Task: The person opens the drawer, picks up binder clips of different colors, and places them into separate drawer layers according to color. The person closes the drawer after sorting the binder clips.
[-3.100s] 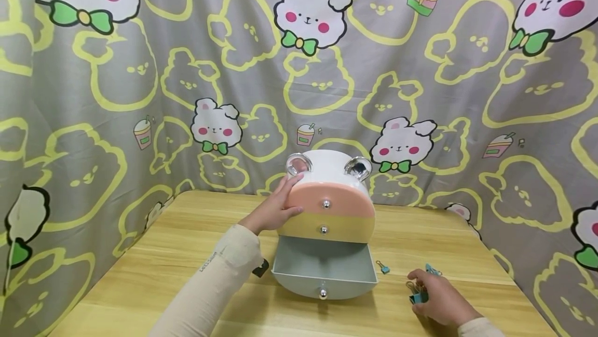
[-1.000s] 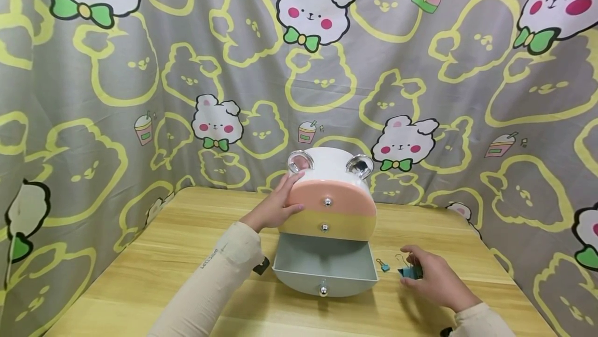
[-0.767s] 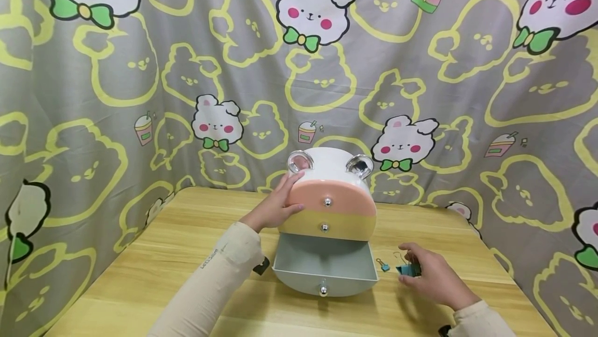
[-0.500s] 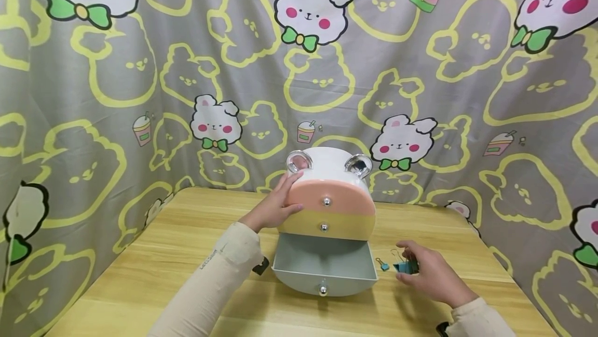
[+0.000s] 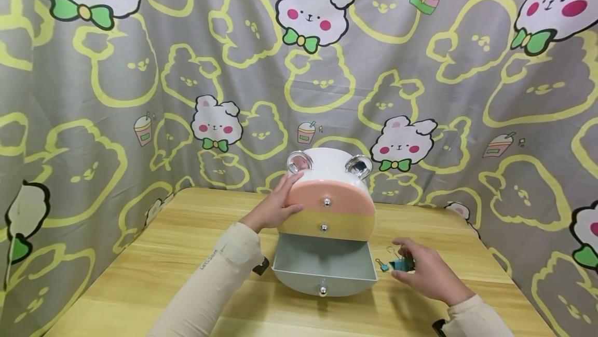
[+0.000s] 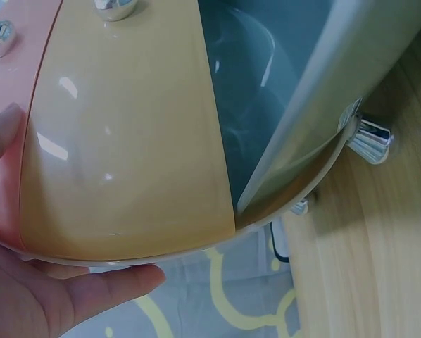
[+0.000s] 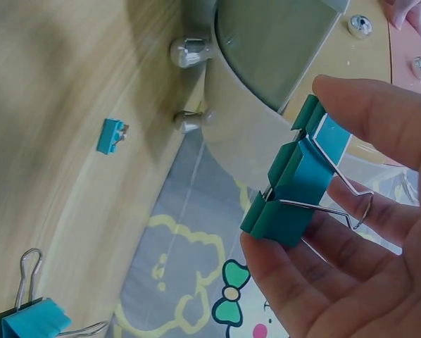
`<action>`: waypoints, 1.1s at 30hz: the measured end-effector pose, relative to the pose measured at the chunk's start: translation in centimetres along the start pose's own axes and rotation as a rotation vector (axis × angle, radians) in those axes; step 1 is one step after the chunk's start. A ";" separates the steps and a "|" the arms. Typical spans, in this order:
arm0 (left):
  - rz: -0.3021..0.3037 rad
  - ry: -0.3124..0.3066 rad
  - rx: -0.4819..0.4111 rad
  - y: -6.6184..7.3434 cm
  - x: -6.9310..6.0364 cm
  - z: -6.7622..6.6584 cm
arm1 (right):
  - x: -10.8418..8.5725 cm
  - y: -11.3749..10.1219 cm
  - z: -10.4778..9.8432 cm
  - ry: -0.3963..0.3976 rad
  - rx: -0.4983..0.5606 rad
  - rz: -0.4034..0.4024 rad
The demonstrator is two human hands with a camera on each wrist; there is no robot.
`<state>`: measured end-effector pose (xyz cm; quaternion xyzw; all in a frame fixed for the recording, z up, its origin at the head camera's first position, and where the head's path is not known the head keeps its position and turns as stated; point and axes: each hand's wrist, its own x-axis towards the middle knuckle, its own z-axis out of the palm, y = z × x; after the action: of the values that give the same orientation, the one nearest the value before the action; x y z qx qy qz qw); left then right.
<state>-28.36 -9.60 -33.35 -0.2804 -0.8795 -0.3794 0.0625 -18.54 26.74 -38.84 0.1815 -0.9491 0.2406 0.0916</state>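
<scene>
A drawer box [image 5: 329, 197] with silver ears stands on the table, its grey-green bottom drawer [image 5: 324, 285] pulled out and seemingly bare inside. Against its left side rests my left hand [image 5: 275, 207], thumb on the pink front [image 6: 6, 176] and straight fingers along the side. My right hand [image 7: 365, 260] pinches a large teal binder clip [image 7: 295, 179] between thumb and fingertips, wire handles toward the palm. That hand is above the table, right of the drawer. A small teal binder clip [image 5: 383, 266] lies between drawer and hand. Another larger clip [image 7: 34, 320] lies on the table, hidden in the head view.
The wooden table [image 5: 187, 274] reaches back to a patterned curtain [image 5: 252, 77], which also hangs along both sides. Silver knobs [image 5: 323, 290] stick out from the drawer fronts. A black piece [image 5: 260, 267] sits by the left cuff, another [image 5: 439, 327] by the right.
My right hand has moved left and farther back with the large binder clip, closer to the small clip and drawer. My left hand and the drawer box stay put.
</scene>
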 end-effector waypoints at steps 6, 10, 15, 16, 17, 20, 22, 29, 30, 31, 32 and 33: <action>-0.008 -0.005 0.001 -0.1 -0.1 0.1 | 0.3 -0.5 0.0 0.001 0.005 -0.005; -0.014 -0.007 0.000 -0.1 -0.1 0.2 | 0.5 -0.9 -0.1 -0.002 0.013 -0.009; -0.003 -0.006 -0.004 -0.1 -0.1 0.1 | 0.9 -1.5 -0.1 0.004 0.011 -0.016; 0.001 -0.005 -0.003 -0.1 -0.1 0.1 | 0.9 -1.6 -0.1 0.008 0.008 -0.021; 0.005 -0.004 -0.001 -0.1 -0.1 0.1 | 1.0 -1.6 0.0 0.014 0.006 -0.027; 0.015 -0.001 -0.002 -0.2 0.0 0.2 | 1.2 -1.9 0.1 0.021 0.000 -0.042; 0.019 0.001 -0.002 -0.3 0.0 0.2 | 1.3 -2.0 0.1 0.022 -0.002 -0.050; 0.008 -0.002 -0.005 -0.3 0.0 0.2 | 1.8 -2.6 0.5 0.040 0.005 -0.074; 0.008 -0.003 -0.006 -0.3 0.0 0.2 | 1.9 -2.7 0.6 0.043 0.006 -0.078; 0.007 -0.004 -0.005 -0.3 0.0 0.1 | 2.0 -2.8 0.6 0.046 0.008 -0.082; 0.007 -0.005 -0.005 -0.3 0.0 0.1 | 2.0 -2.9 0.7 0.046 0.010 -0.087; 0.005 -0.006 -0.004 -0.2 0.0 0.0 | 2.1 -3.0 0.7 0.046 0.015 -0.092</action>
<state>-28.48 -9.69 -33.52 -0.2837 -0.8784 -0.3800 0.0603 -19.37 23.29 -37.64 0.2200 -0.9355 0.2476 0.1229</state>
